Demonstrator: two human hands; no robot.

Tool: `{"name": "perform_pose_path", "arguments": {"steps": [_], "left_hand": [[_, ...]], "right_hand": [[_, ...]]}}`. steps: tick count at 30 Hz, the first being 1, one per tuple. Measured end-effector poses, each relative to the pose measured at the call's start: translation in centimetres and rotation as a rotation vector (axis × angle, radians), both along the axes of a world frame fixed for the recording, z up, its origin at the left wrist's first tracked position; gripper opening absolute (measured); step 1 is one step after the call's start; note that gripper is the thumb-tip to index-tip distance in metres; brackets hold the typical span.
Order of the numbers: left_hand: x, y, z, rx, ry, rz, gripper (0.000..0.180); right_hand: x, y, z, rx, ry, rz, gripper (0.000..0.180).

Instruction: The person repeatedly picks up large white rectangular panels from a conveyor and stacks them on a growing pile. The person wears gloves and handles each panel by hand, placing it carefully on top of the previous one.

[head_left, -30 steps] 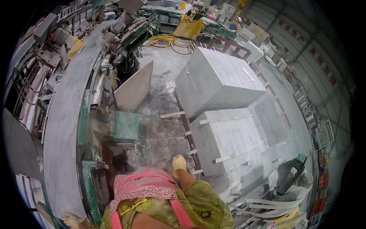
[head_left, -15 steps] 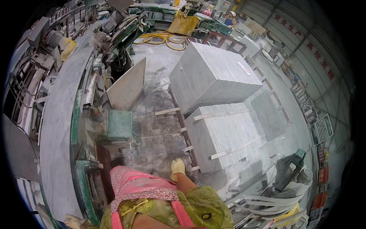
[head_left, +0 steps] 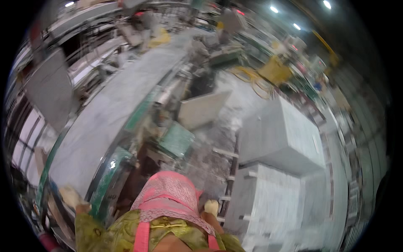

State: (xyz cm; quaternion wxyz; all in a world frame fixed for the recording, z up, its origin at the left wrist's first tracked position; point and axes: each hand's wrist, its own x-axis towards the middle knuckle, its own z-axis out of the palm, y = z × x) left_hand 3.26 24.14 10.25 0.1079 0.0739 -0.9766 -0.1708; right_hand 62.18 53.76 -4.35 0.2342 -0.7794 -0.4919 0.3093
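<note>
**Left hand (head_left: 72, 197) at the near end of a long grey slab (head_left: 111, 111), right hand (head_left: 211, 207) out by the stacked blocks**

The slab, pale with faint marbling, lies lengthwise on a green-edged bed (head_left: 143, 110), stretching from the bed's near left corner toward its far end. The left hand, in a cream glove, is at the slab's near edge, between its two near corners. The right hand, gloved alike, hangs over the floor (head_left: 208, 172), near the left edge of the rack (head_left: 228, 185) that carries the blocks. The view is blurred, so I cannot tell whether the fingers of either hand are spread or curled, nor whether the left one grips the slab or merely rests there.

A pink apron (head_left: 168, 193) and a yellow-green sleeve (head_left: 90, 233) fill the lower middle. Right of the bed's right edge sits a green box (head_left: 177, 140), with a pale board (head_left: 203, 110) slanting up just beyond it. On the rack, a taller grey block (head_left: 264, 134) stands behind a lower one (head_left: 273, 201) with a finely ridged top. Farther off, a yellow hose (head_left: 253, 80) lies coiled on the floor near a yellow cover (head_left: 275, 70).
</note>
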Motion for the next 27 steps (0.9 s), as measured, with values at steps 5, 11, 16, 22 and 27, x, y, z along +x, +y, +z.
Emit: {"name": "perform_pose_path", "arguments": {"steps": [5, 11, 16, 22, 27], "left_hand": [[-1.1, -3.4, -4.9, -0.077, 0.322, -0.021, 0.054], [0.4, -3.2, -3.4, -0.132, 0.295, 0.023, 0.058], [0.2, -3.7, -3.4, -0.131, 0.247, 0.046, 0.058], [0.5, -3.5, -2.8, -0.111, 0.238, 0.033, 0.058], [0.8, -4.1, -2.7, -0.088, 0.256, 0.028, 0.058]], "right_hand": [[-3.4, 0.0, 4.5, 0.082, -0.060, 0.021, 0.024], [-3.0, 3.3, 2.8, 0.017, -0.011, 0.130, 0.022], [-3.9, 3.8, 1.2, 0.056, -0.037, 0.123, 0.015], [-1.0, 4.3, -5.2, 0.228, -0.143, 0.267, 0.018], [-1.2, 4.1, -4.5, 0.120, -0.137, 0.272, 0.018]]}}
